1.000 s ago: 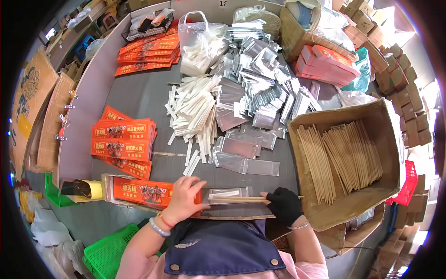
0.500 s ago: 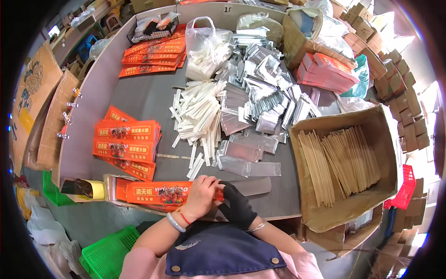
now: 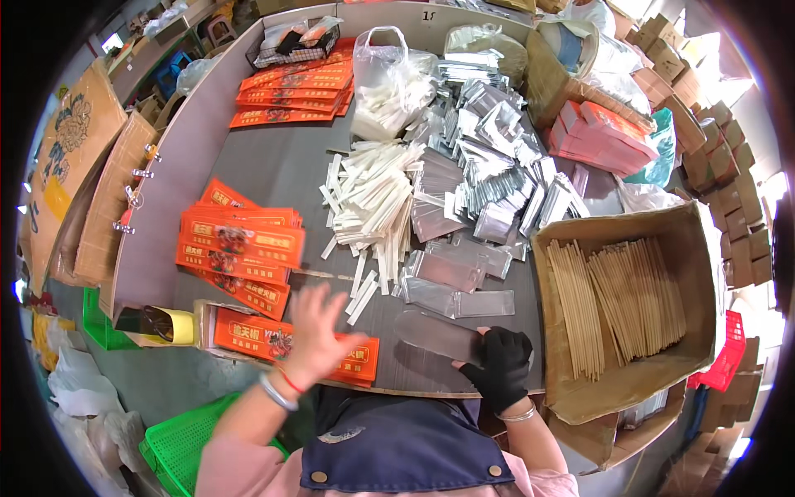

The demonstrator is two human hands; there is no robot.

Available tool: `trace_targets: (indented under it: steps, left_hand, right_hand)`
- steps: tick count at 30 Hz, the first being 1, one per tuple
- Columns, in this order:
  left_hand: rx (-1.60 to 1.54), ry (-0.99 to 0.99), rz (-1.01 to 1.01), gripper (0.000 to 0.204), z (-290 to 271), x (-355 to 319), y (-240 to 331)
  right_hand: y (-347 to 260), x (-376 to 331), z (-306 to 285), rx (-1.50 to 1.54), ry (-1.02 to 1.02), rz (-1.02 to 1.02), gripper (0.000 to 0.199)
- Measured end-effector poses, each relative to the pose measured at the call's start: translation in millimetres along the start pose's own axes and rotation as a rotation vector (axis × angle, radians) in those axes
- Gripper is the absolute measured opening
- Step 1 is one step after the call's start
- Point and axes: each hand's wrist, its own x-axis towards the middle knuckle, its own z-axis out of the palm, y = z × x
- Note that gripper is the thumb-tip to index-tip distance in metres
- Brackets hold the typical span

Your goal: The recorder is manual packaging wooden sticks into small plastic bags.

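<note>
My left hand [image 3: 321, 344], a little blurred, is open with its fingers spread above a stack of orange printed packets [image 3: 248, 333] at the table's front edge. Beyond it lies a fanned pile of the same packets [image 3: 236, 240]; the top one is smeared by motion. My right hand [image 3: 503, 363], in a black fingerless glove, pinches the right end of a clear plastic sleeve [image 3: 435, 335] between thumb and fingers. The sleeve extends leftward, low over the table. Past it are more clear sleeves [image 3: 455, 294] and a heap of white strips [image 3: 373, 195].
To the right stands a cardboard box [image 3: 551, 331] of thin wooden sticks [image 3: 638, 290]. Silvery sleeves [image 3: 489, 166] are heaped farther back. Another stack of orange packets [image 3: 290, 91] and a black wire basket [image 3: 294, 45] are at the back left. A green crate [image 3: 178, 439] sits below the front edge.
My hands have parted: the left moved left and opened, the right moved right with the sleeve. A packet on the far pile is now blurred by motion. The whole view has shifted slightly.
</note>
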Motion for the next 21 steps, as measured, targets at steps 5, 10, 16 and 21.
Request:
trace_targets:
  steps: [5, 10, 16, 21]
  left_hand:
    - [-0.108, -0.095, -0.214, 0.1, 37, -34, 19]
    - [-0.144, -0.153, -0.255, 0.099, 35, -31, 20]
    - [-0.121, -0.17, -0.194, 0.085, 30, -17, 5]
    - [-0.054, 0.031, -0.199, 0.03, 43, 57, -13]
  right_hand:
    - [-9, -7, -10, -0.079, -0.071, -0.074, 0.062]
    - [-15, -3, 6, -0.082, -0.396, -0.102, 0.061]
    - [-53, 13, 61, 0.161, -0.094, -0.284, 0.067]
    - [65, -1, 10, 0.141, 0.155, 0.174, 0.057]
